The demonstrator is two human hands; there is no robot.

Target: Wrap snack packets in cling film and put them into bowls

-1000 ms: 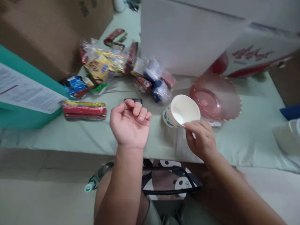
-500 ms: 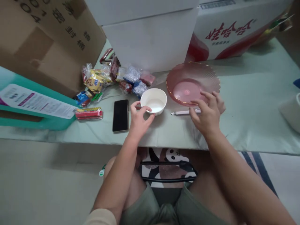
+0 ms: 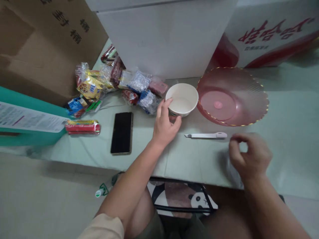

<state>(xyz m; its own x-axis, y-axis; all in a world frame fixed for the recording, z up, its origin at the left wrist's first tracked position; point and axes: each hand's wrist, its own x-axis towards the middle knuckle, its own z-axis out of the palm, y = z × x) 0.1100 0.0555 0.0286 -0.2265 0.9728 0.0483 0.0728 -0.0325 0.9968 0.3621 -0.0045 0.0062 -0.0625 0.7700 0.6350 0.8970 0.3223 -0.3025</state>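
Observation:
My left hand (image 3: 165, 127) grips the near left side of a white paper bowl (image 3: 183, 99), fingers at its rim and thumb by its front. The bowl stands upright on the table, close to the left edge of a pink see-through fruit bowl (image 3: 234, 113) with a wavy gold rim. In front of them lies a white utility knife (image 3: 206, 135), its blade end pointing left. Right of the knife, my right hand (image 3: 251, 156) is blurred, with thumb and index finger curled together. A faint clear film (image 3: 233, 171) shows beneath it; whether the fingers hold it is unclear.
A black phone (image 3: 122, 132) lies left of my left hand. Wrapped snacks (image 3: 139, 88) are heaped behind it, and a red-and-yellow packet (image 3: 83, 127) sits farther left. A brown carton (image 3: 50, 49), white boxes (image 3: 161, 39) and a teal container (image 3: 30, 119) border the table.
The paper bowl has moved right and back with my left hand, nearer the fruit bowl. My right hand has left the fruit bowl and knife, moving right and toward me. The view has shifted too.

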